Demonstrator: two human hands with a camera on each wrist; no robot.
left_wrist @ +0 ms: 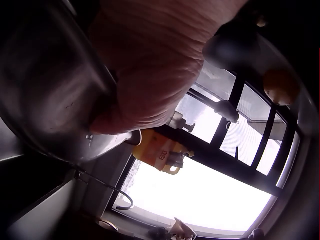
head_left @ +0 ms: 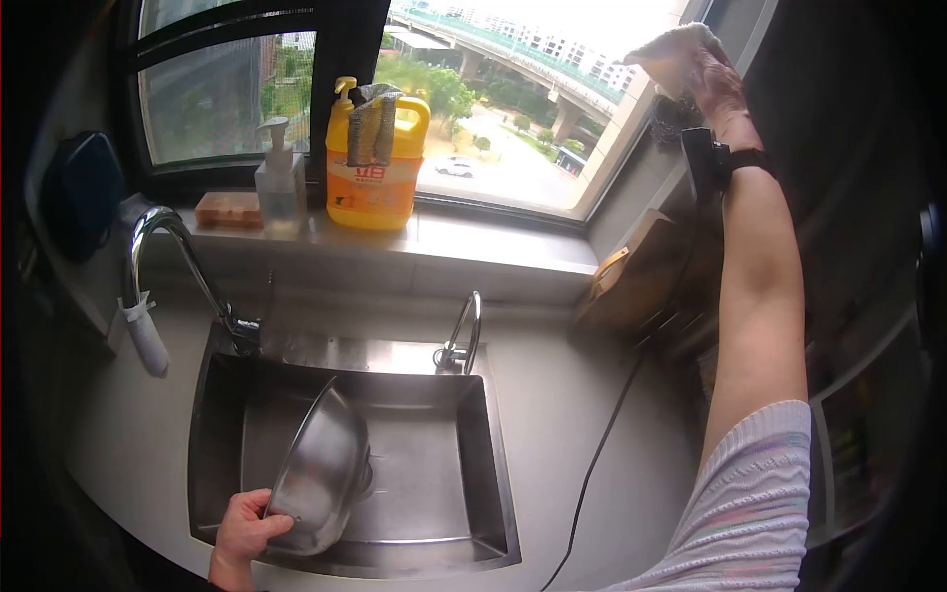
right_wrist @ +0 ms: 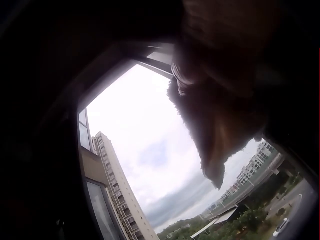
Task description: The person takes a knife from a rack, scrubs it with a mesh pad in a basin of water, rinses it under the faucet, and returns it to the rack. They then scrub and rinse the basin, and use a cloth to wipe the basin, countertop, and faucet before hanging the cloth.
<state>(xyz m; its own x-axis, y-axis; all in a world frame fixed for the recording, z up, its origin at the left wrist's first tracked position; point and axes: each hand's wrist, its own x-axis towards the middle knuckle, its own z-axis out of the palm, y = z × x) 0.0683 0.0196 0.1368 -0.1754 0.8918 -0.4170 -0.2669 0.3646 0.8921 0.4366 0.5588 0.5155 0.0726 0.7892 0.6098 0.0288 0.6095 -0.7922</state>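
My left hand (head_left: 249, 528) grips the rim of a metal basin (head_left: 321, 474), which stands tilted on its side over the left half of the sink (head_left: 424, 483). In the left wrist view the thumb lies on the basin's shiny wall (left_wrist: 55, 95), where a few water drops show. High at the upper right, my right hand (head_left: 720, 89) holds a light fuzzy cloth (head_left: 673, 54) beside the window frame. The cloth (right_wrist: 215, 130) hangs dark against the sky in the right wrist view. Just below that hand is a dark mesh scrubber (head_left: 676, 118) by the wall.
A yellow detergent jug (head_left: 370, 197) with a grey cloth (head_left: 371, 128) over it stands on the sill beside a clear pump bottle (head_left: 281, 187) and a sponge block (head_left: 229, 209). Two faucets, a tall one (head_left: 168, 217) and a small one (head_left: 475, 316), rise behind the sink. A cable (head_left: 602, 444) crosses the counter.
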